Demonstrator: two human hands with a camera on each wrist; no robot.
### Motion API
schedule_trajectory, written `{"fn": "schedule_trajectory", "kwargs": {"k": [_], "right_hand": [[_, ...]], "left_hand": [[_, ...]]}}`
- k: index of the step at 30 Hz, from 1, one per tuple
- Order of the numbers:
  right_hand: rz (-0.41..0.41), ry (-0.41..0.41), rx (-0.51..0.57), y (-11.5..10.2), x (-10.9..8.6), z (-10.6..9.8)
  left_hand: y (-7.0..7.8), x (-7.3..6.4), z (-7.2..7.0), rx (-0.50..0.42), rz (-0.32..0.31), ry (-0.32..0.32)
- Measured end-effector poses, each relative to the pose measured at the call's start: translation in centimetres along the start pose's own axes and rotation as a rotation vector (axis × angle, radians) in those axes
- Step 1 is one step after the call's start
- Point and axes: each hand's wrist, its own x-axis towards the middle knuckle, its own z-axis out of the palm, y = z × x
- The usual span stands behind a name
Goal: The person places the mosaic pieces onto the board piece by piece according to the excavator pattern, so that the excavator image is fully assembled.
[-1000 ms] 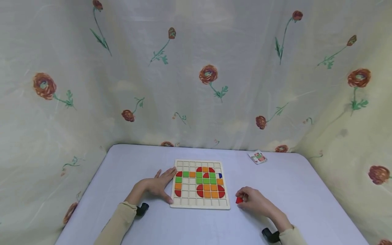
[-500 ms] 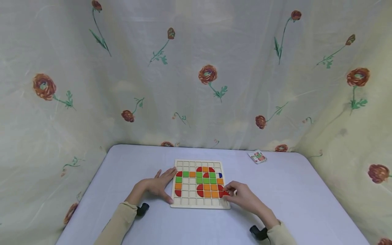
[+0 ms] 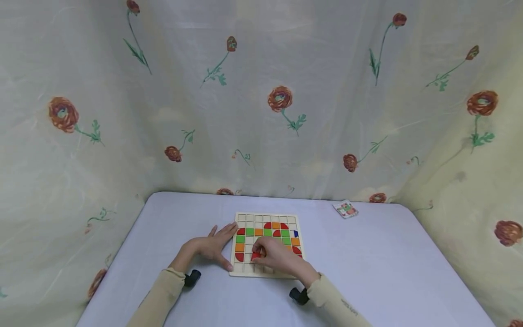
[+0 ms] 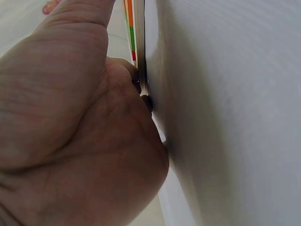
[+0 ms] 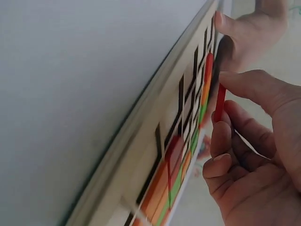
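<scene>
A square wooden grid board (image 3: 264,275) lies on the table, partly filled with red, green and orange tiles and one blue piece. My left hand (image 3: 212,247) rests along its left edge, fingers spread and straight, thumb at the near corner. Over the lower left-middle cells, my right hand (image 3: 278,258) pinches a red tile (image 5: 220,102) between thumb and fingers. In the right wrist view the red tile is held on edge, apart from the board's surface. That hand hides several tiles in the board's lower middle in the head view.
A small patterned card (image 3: 345,209) lies at the back right of the white table (image 3: 388,263). A flower-printed curtain (image 3: 261,159) hangs behind and on both sides. A black wrist camera (image 3: 299,296) sits below the right wrist.
My right hand has carried the red tile leftward from the table right of the board, across its right edge, to above the lower left-middle cells. My left hand stays in place.
</scene>
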Motion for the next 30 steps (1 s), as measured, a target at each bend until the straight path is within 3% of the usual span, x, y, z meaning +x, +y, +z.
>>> {"fn": "schedule_trajectory", "kwargs": {"k": [10, 14, 19, 30], "right_hand": [[-0.035, -0.055, -0.049, 0.4, 2.3, 1.5], [-0.047, -0.057, -0.045, 0.5, 2.4, 1.4], [-0.004, -0.036, -0.03, 0.4, 2.3, 1.2], [-0.03, -0.014, -0.088, 0.0, 2.1, 1.3]], "left_hand": [[-0.1, 0.1, 0.0, 0.005, 0.023, 0.002], [-0.1, 0.0, 0.0, 0.001, 0.017, 0.0], [0.0, 0.0, 0.0, -0.005, 0.016, 0.004], [0.1, -0.1, -0.1, -0.005, 0.012, 0.002]]}}
